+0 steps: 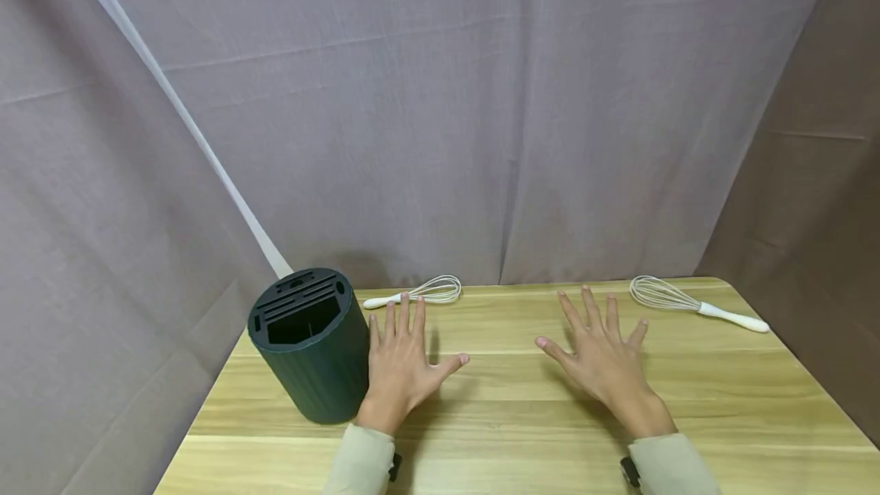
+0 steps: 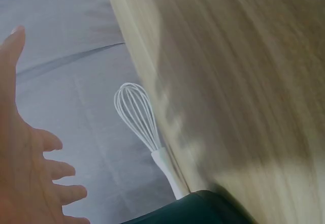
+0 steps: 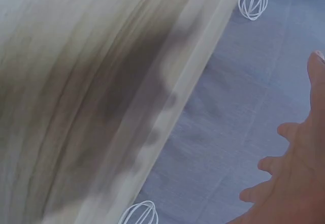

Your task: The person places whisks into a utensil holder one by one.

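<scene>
Spread fingers mark my left hand (image 1: 401, 363), held over the table just right of a dark green cylindrical knife block (image 1: 323, 373) with a slotted top. Beyond its fingertips lies a small white whisk (image 1: 440, 290), its handle pointing left; the left wrist view also shows this whisk (image 2: 139, 115). My right hand (image 1: 605, 361) hovers with fingers apart and holds nothing. To its right, a second white whisk (image 1: 660, 293) lies near the back edge, handle (image 1: 734, 317) toward the right. Part of a whisk's wires (image 3: 253, 0) shows in the right wrist view.
The light wooden table (image 1: 509, 434) ends at a grey cloth curtain (image 1: 440, 136) behind it. More cloth hangs at the left (image 1: 82, 250) and a browner cloth (image 1: 811, 197) at the right. The knife block stands near the table's left edge.
</scene>
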`<state>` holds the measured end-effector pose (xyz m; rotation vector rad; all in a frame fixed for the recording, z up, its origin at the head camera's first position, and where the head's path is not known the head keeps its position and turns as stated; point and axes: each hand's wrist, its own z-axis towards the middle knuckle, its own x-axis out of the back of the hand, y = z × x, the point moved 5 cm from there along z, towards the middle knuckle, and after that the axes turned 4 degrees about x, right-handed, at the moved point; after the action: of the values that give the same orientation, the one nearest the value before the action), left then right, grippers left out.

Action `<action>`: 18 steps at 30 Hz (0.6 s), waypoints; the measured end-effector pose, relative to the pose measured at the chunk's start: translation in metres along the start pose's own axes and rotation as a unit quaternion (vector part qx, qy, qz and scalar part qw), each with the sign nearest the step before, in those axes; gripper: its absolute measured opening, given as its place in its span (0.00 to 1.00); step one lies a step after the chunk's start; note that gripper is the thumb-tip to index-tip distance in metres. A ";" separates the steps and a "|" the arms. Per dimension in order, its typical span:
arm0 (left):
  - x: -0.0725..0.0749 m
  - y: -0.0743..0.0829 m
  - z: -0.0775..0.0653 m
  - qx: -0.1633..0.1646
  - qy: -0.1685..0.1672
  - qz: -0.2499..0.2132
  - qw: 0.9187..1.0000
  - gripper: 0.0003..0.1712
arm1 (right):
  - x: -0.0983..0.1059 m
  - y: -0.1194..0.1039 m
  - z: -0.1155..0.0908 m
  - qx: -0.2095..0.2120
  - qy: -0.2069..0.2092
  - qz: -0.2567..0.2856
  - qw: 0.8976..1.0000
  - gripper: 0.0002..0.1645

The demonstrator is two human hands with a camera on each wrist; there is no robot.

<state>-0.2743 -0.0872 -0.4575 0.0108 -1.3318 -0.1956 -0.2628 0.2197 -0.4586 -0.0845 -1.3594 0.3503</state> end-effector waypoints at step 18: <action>0.026 0.008 -0.018 -0.009 0.027 0.010 1.000 0.75 | 0.017 -0.026 -0.010 0.013 0.002 -0.004 1.000 0.56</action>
<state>-0.2503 -0.0850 -0.4352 -0.0117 -1.2763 -0.1888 -0.2449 0.2017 -0.4379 -0.0572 -1.3496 0.3608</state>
